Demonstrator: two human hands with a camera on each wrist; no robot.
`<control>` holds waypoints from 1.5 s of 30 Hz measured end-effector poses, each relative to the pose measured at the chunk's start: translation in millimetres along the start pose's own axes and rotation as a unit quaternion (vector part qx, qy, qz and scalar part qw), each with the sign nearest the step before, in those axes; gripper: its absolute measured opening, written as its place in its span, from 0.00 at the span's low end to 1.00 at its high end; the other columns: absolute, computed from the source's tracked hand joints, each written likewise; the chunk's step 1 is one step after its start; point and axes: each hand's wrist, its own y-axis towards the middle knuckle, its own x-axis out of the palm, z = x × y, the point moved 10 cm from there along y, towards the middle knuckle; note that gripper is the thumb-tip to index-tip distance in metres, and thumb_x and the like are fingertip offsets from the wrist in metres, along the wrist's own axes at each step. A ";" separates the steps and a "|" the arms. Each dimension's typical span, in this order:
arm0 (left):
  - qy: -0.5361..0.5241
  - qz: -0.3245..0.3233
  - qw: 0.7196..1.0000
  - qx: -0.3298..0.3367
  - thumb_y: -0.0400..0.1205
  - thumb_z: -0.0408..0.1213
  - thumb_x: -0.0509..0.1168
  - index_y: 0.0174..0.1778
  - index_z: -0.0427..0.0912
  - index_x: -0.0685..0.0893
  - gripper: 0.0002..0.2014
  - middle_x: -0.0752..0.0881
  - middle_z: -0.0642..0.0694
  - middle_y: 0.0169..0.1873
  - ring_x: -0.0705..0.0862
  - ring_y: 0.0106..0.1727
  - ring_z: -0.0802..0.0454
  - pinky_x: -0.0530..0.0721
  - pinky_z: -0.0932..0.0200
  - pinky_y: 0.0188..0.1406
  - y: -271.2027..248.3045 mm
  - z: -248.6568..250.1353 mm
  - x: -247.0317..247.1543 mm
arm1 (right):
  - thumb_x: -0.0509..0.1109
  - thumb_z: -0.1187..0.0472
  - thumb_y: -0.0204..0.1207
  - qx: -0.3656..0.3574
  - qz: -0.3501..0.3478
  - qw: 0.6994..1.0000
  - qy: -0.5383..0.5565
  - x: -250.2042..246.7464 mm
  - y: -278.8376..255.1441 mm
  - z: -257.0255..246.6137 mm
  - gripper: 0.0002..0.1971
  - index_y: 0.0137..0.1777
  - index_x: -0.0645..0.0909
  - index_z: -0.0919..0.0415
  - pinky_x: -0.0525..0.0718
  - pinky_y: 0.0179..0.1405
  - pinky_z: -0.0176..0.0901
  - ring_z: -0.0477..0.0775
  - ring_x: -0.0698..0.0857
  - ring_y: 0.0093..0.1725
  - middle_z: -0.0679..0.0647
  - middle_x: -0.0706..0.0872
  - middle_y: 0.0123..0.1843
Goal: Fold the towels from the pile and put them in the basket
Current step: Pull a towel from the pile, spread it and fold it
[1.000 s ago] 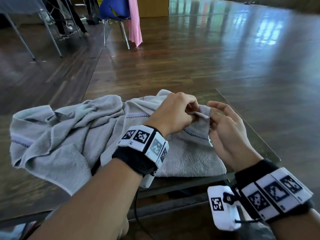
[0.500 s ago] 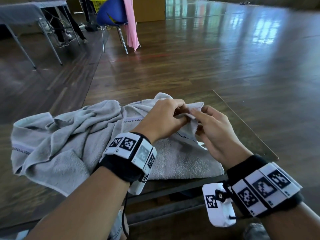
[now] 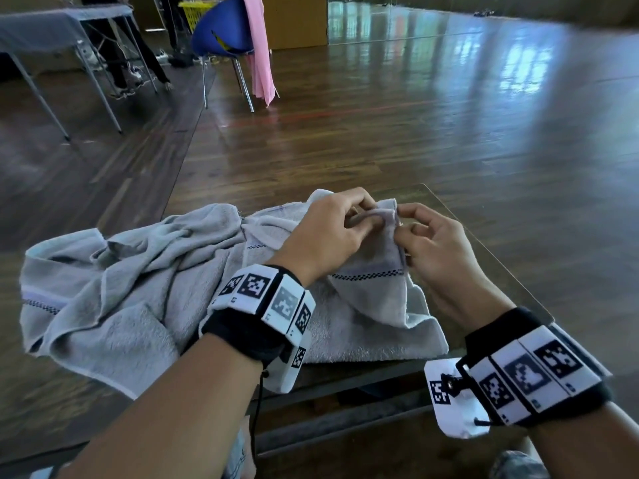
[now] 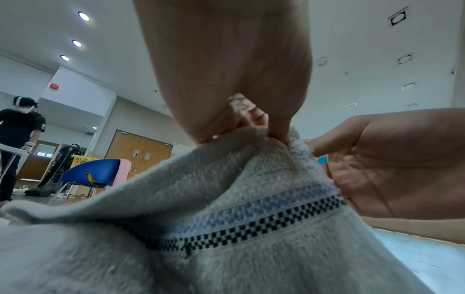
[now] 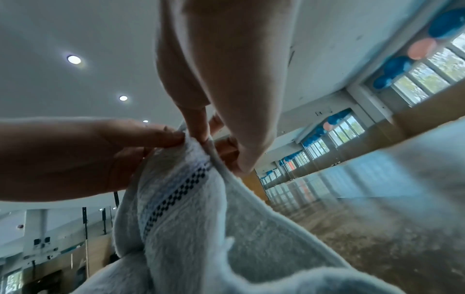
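Since a second ago the pinched corner of the grey towel (image 3: 145, 288) has risen a little off the table (image 3: 484, 243), and both hands have lifted with it. A yellow basket (image 3: 198, 12) far beyond the fingers shows only partly; its contents cannot be made out. Left hand (image 3: 321, 236) and right hand (image 3: 439, 250) both pinch that corner, fingertips (image 4: 279, 131) clamped on cloth, the rest crumpled leftward.

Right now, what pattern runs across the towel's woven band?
A black-and-white check beside a pale blue stripe on the grey towel, clearest in the left wrist view.
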 end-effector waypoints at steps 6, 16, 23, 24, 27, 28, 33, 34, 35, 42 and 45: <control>0.020 0.062 0.998 0.004 0.81 0.45 0.72 0.41 0.49 0.85 0.06 0.75 0.56 0.19 0.72 0.21 0.60 0.67 0.74 0.23 2.7 0.1 -6.6 | 0.70 0.63 0.72 -0.004 -0.010 1.000 0.015 1.1 -1.9 2.2 0.14 0.53 0.90 0.48 0.72 0.43 0.57 0.59 0.75 0.40 0.73 0.81 0.40; -0.007 0.079 0.997 -0.014 0.79 0.46 0.75 0.39 0.50 0.87 0.06 0.88 0.48 0.34 0.82 0.29 0.58 0.80 0.68 0.28 2.7 -2.2 -4.1 | 0.71 0.66 0.78 -0.016 -0.017 1.000 0.001 -1.6 -4.8 4.7 0.12 0.48 0.91 0.47 0.78 0.42 0.52 0.48 0.80 0.32 0.45 0.84 0.29; -0.046 0.037 0.997 -0.054 0.79 0.45 0.74 0.40 0.47 0.87 0.06 0.90 0.35 0.33 0.86 0.29 0.42 0.81 0.51 0.27 3.7 -17.0 3.8 | 0.72 0.58 0.72 -0.012 -0.006 1.000 -0.008 -3.4 -2.7 2.6 0.08 0.44 0.93 0.51 0.80 0.40 0.47 0.46 0.84 0.36 0.47 0.90 0.35; -0.060 0.033 0.996 -0.059 0.78 0.44 0.75 0.41 0.46 0.87 0.06 0.90 0.35 0.35 0.88 0.35 0.37 0.85 0.46 0.36 3.9 -18.7 4.8 | 0.72 0.59 0.73 -0.014 -0.006 1.000 -0.007 -3.5 -2.7 2.5 0.08 0.44 0.93 0.51 0.80 0.42 0.48 0.47 0.84 0.37 0.48 0.91 0.36; -0.111 0.038 0.991 -0.058 0.76 0.39 0.77 0.40 0.41 0.89 0.06 0.92 0.38 0.38 0.90 0.37 0.46 0.88 0.48 0.46 4.5 -19.6 3.6 | 0.73 0.62 0.76 -0.018 -0.007 1.000 -0.012 -3.6 -3.6 1.6 0.08 0.44 0.94 0.52 0.81 0.43 0.50 0.48 0.85 0.38 0.50 0.92 0.37; -0.120 0.041 0.990 -0.057 0.75 0.38 0.77 0.39 0.40 0.89 0.06 0.92 0.39 0.38 0.88 0.36 0.50 0.88 0.50 0.44 4.7 -19.6 3.0 | 0.73 0.62 0.76 -0.019 -0.009 1.000 -0.018 -3.0 -3.8 1.1 0.08 0.44 0.94 0.51 0.82 0.44 0.51 0.48 0.85 0.38 0.52 0.92 0.37; -0.104 0.055 0.992 -0.048 0.73 0.37 0.79 0.36 0.41 0.90 0.05 0.91 0.41 0.36 0.83 0.32 0.55 0.83 0.57 0.35 5.0 -18.0 1.6 | 0.75 0.64 0.75 -0.019 0.016 0.999 -0.040 -7.0 -3.1 4.5 0.06 0.46 0.91 0.51 0.81 0.40 0.50 0.48 0.84 0.37 0.54 0.91 0.40; -0.092 0.057 0.993 -0.044 0.74 0.37 0.79 0.36 0.41 0.90 0.05 0.91 0.42 0.36 0.84 0.32 0.53 0.84 0.58 0.35 5.2 -16.9 1.6 | 0.75 0.64 0.75 -0.018 0.024 0.999 -0.038 -8.7 -2.4 4.5 0.06 0.45 0.91 0.51 0.84 0.40 0.52 0.49 0.85 0.38 0.55 0.91 0.42; -0.079 0.059 0.994 -0.041 0.74 0.37 0.79 0.36 0.41 0.90 0.05 0.91 0.43 0.37 0.86 0.34 0.49 0.85 0.59 0.36 5.5 -16.3 1.7 | 0.74 0.63 0.74 -0.016 0.029 0.999 -0.032 -9.3 -1.9 4.3 0.06 0.45 0.91 0.52 0.86 0.43 0.57 0.50 0.86 0.39 0.57 0.92 0.43; -0.064 0.066 0.995 -0.038 0.74 0.34 0.77 0.35 0.40 0.89 0.04 0.91 0.45 0.38 0.89 0.39 0.49 0.87 0.57 0.39 5.1 -16.3 1.8 | 0.78 0.57 0.79 -0.007 0.017 1.000 0.006 -3.3 -5.3 1.9 0.06 0.48 0.92 0.59 0.87 0.52 0.63 0.55 0.88 0.43 0.62 0.93 0.46; -0.082 0.059 0.994 -0.048 0.75 0.34 0.78 0.36 0.39 0.90 0.04 0.92 0.44 0.40 0.90 0.41 0.46 0.90 0.49 0.44 4.8 -17.3 4.3 | 0.77 0.62 0.79 0.011 0.003 1.000 0.015 -0.5 -7.0 5.2 0.05 0.51 0.92 0.61 0.86 0.58 0.66 0.57 0.88 0.46 0.65 0.93 0.49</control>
